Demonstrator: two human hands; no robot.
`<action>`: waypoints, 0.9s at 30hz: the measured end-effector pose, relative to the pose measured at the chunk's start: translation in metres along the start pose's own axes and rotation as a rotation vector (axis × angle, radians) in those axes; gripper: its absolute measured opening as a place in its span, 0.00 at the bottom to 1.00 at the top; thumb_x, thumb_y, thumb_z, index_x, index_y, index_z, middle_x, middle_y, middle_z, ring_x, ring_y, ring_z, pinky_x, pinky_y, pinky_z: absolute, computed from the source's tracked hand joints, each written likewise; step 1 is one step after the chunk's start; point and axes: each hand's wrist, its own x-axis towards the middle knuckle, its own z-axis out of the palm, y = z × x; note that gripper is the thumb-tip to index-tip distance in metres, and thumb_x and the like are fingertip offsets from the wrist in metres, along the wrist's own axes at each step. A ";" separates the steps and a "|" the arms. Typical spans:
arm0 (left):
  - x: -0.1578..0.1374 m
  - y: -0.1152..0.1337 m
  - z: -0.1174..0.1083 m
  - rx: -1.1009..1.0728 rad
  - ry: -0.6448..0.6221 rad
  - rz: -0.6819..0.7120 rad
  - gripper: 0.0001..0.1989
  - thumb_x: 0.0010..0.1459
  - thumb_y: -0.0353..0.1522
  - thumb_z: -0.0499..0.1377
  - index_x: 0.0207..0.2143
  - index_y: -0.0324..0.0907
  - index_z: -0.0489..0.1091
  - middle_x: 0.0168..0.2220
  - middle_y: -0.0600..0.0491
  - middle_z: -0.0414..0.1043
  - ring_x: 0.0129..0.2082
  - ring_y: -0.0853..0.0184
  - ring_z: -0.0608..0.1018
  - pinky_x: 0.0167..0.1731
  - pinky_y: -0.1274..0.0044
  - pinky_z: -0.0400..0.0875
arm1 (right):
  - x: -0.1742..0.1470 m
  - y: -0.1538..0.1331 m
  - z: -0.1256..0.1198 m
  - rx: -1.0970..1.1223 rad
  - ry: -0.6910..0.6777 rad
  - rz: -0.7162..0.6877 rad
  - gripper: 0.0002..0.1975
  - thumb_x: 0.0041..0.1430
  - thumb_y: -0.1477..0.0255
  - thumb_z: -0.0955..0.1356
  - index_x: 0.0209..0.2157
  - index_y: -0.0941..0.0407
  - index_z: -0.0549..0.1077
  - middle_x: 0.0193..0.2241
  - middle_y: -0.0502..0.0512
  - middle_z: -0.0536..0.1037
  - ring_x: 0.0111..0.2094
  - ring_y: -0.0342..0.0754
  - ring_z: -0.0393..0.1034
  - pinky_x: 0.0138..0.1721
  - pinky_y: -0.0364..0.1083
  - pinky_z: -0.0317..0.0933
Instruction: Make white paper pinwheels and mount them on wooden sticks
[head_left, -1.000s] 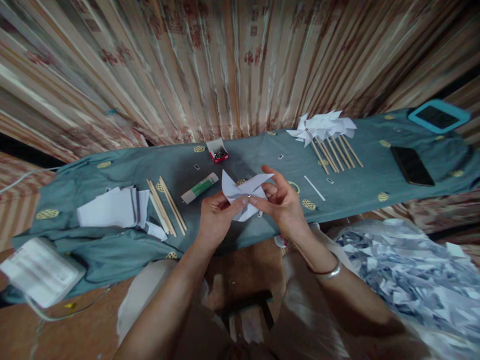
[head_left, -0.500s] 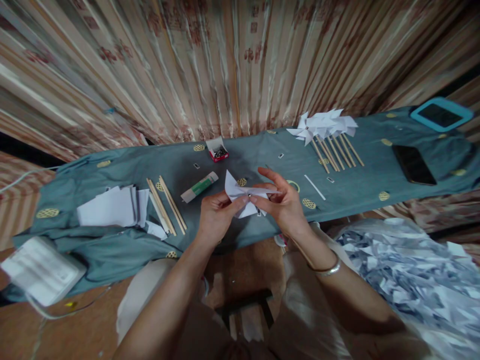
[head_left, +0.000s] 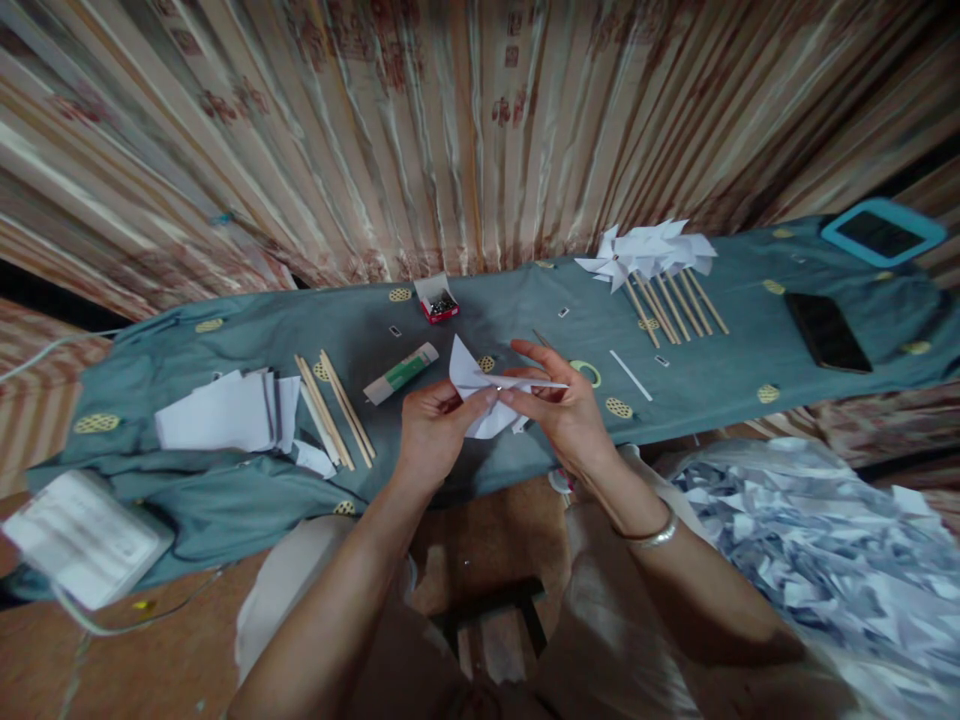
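Above the near edge of the cloth, a white paper pinwheel (head_left: 466,374) is pinched between both hands, with a small shiny pin head at its middle. My left hand (head_left: 433,425) grips its left side, thumb close to the centre. My right hand (head_left: 564,405) pinches the right side with the thumb, its index finger stretched out. Beyond my right hand lie scissors with a green handle (head_left: 587,373), partly hidden. A glue tube (head_left: 402,372) in white and green rests beyond my left hand. Further back stands an open red box of pins (head_left: 437,302).
Finished pinwheels on sticks (head_left: 660,250) lie at the back right, near a black phone (head_left: 828,330) and a blue-framed device (head_left: 883,230). On the left are loose wooden sticks (head_left: 346,408), paper sheets (head_left: 217,412) and a white box (head_left: 88,540). A paper heap (head_left: 817,540) fills the lower right.
Both hands keep their hold on the pinwheel, nearly in place. Its right-hand blade has turned slightly, and the right index finger has shifted a little left. The view has moved slightly.
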 end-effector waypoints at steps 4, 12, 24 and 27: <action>0.000 0.001 0.000 -0.030 -0.011 -0.013 0.15 0.34 0.39 0.75 0.25 0.41 0.80 0.24 0.54 0.79 0.22 0.70 0.75 0.25 0.79 0.69 | 0.001 0.001 0.000 0.014 -0.004 0.013 0.31 0.40 0.67 0.80 0.48 0.51 0.73 0.33 0.49 0.80 0.32 0.47 0.76 0.37 0.49 0.72; 0.000 0.001 0.000 -0.049 -0.019 -0.022 0.17 0.33 0.41 0.76 0.25 0.41 0.80 0.24 0.54 0.79 0.23 0.70 0.75 0.25 0.78 0.70 | -0.001 -0.002 0.002 0.035 -0.015 0.058 0.33 0.40 0.66 0.80 0.50 0.52 0.71 0.35 0.50 0.82 0.32 0.47 0.77 0.38 0.48 0.73; 0.000 0.000 -0.002 0.017 0.006 0.000 0.16 0.36 0.40 0.75 0.26 0.41 0.81 0.25 0.54 0.79 0.23 0.69 0.75 0.25 0.78 0.70 | -0.002 -0.001 0.004 0.007 0.045 0.069 0.32 0.39 0.66 0.80 0.48 0.52 0.73 0.33 0.49 0.82 0.31 0.48 0.77 0.38 0.49 0.73; 0.000 0.000 -0.001 0.020 0.005 0.008 0.15 0.35 0.40 0.75 0.25 0.41 0.80 0.24 0.54 0.79 0.22 0.70 0.74 0.25 0.78 0.69 | -0.001 -0.001 0.005 0.008 0.051 0.070 0.31 0.38 0.66 0.80 0.47 0.52 0.74 0.33 0.49 0.82 0.31 0.47 0.77 0.37 0.49 0.72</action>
